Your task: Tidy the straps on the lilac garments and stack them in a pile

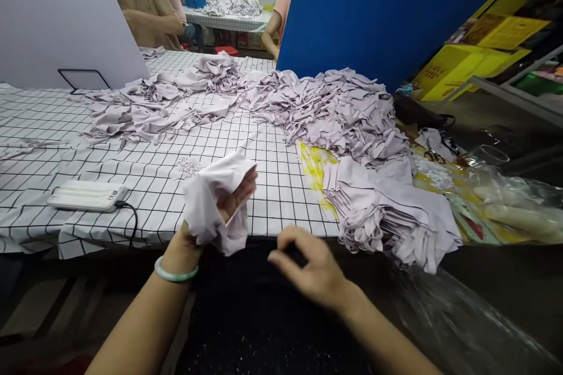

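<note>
My left hand (235,196), with a pale green bangle on its wrist, is partly inside a light lilac cloth piece (206,205). The cloth drapes over the hand at the table's front edge; curved fingers show through its opening, while the rest are covered. To the right, apart from the cloth, my right hand (314,266) hovers in front of the table edge. Its fingers are curled, with a gap between thumb and forefinger and nothing visible in it. Small white scraps (190,167) lie just behind the held cloth.
A neat stack of lilac cloth pieces (391,205) overhangs the front edge at right. Behind it rises a loose heap (334,105). A white power bank (88,195) with a black cable lies left. Scissors (434,156) rest at right. Blue (373,12) and white (65,17) panels stand behind; people sit beyond.
</note>
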{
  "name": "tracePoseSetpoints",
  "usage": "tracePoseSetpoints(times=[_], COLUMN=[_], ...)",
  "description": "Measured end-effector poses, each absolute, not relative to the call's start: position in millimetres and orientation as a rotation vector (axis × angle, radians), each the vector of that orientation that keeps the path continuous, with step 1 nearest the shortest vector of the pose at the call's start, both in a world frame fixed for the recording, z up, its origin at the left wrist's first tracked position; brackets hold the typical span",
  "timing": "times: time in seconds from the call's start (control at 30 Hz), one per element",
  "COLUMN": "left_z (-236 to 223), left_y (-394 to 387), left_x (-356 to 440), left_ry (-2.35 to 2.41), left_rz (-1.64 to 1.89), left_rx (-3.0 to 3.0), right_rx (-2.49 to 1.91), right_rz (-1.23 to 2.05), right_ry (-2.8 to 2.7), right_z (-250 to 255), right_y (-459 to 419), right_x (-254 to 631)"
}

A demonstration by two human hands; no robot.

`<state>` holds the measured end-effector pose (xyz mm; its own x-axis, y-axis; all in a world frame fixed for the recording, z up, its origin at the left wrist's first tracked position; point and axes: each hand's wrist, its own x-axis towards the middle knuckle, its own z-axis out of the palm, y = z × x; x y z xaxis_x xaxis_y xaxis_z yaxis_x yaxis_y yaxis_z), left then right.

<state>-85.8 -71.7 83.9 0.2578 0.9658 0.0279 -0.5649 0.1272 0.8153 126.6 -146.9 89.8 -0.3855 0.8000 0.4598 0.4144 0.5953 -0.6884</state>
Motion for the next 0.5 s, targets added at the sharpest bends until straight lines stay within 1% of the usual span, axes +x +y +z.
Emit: tracePoseSetpoints(times=[0.07,0.17,0.23,0.33,0.4,0.5], left_z=[90,105,117,130,134,132], left_y=[-77,-88,-96,-108,-113,-114], left_x=[-92,-92,-91,-95,-102,-113], left_ry=[0.512,0.501,0.533,0.597,0.659,0.721], left_rz=[1.079,1.013,1.014,1.065,1.113,1.127], left_rx=[0.772,0.773,0.809,0.918,0.985,0.966], right_rx=[-1.052,-0.951,-0.955,-1.258,-1.44,-1.51], right_rz=[0.59,0.577,0.545,0.296,0.123,0.034], right_ry=[-1.807,-1.87,-2.039,-2.265,-2.355,-2.425], right_z=[99,102,90,58,39,25], right_y=[-134,-111,-100,-91,-88,-86], right_x=[122,106,92,78,78,85])
